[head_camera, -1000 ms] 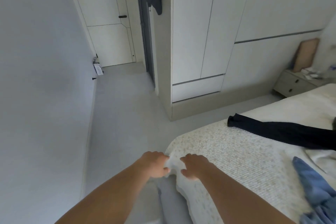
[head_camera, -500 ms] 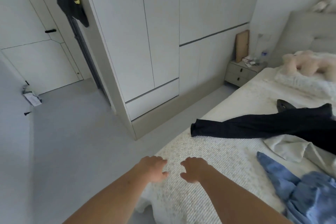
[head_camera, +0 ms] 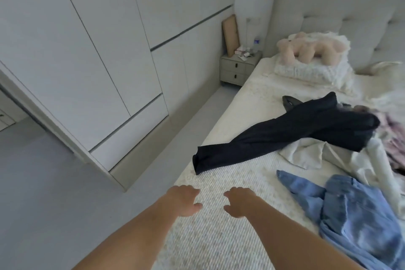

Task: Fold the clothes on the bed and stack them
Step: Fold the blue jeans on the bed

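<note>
Head view: left hand (head_camera: 183, 200) and right hand (head_camera: 239, 203), both empty with fingers loosely curled, poised over the near corner of the bed (head_camera: 221, 237). Step judged: folding not begun; next calls for reaching a garment. Dark trousers (head_camera: 282, 136) lying diagonally, cuff toward bed edge; blue garment (head_camera: 355, 217) crumpled at right.

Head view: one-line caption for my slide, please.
Both hands, left and right, hover empty over the bed beside unfolded clothes.
</note>
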